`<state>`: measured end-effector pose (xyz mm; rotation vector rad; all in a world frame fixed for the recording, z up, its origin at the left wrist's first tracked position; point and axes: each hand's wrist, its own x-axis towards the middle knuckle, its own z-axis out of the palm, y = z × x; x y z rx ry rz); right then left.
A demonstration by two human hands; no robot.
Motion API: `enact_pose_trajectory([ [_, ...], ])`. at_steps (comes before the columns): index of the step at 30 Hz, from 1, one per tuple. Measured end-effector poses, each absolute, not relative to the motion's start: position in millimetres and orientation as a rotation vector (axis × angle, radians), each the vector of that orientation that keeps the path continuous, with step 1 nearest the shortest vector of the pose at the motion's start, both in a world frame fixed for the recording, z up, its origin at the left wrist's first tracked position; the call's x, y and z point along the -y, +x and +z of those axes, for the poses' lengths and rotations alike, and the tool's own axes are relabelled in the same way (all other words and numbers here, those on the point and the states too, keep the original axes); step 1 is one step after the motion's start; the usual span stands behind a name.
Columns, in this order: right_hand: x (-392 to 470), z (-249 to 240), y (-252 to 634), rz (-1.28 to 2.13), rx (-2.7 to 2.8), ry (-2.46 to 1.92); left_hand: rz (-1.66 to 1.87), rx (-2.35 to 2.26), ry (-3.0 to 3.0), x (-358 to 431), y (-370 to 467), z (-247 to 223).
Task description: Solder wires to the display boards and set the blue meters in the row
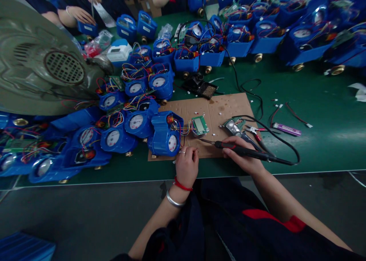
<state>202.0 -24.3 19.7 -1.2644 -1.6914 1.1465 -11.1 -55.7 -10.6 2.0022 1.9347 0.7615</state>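
Two bare hands show in the head view, at the near edge of the green bench (323, 150). The right hand (247, 164) has its fingers wrapped round a soldering iron (243, 151), its tip pointing left, just near of the circuit board (199, 125). This board sits over the cardboard (231, 106), wired to a blue meter (160, 137) on its left. The left hand's (187, 162) fingers are curled together; I cannot tell whether they grip anything.

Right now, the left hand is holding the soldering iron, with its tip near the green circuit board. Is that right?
Wrong hand: the head view shows the right hand holding the soldering iron. Its tip is indeed near the green circuit board.
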Motion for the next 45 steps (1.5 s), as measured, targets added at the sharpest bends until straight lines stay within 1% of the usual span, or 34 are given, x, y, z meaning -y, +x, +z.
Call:
enact_pose_trajectory([
  [10,25.1,17.2,205.5,1.263,1.684,-1.246,0.701,-1.984,2.077,54.8,-9.7,-9.6],
  [33,24.3,20.0,203.7,1.222,1.777,-1.256,0.695,-1.985,2.084,53.1,-10.8,-9.9],
  [41,26.5,12.8,205.6,1.295,1.464,-1.19,0.752,-1.956,2.049,55.1,-11.8,-10.5],
  [45,27.0,14.1,204.3,1.31,1.412,-1.175,0.797,-1.919,1.995,56.4,-13.0,-10.1],
])
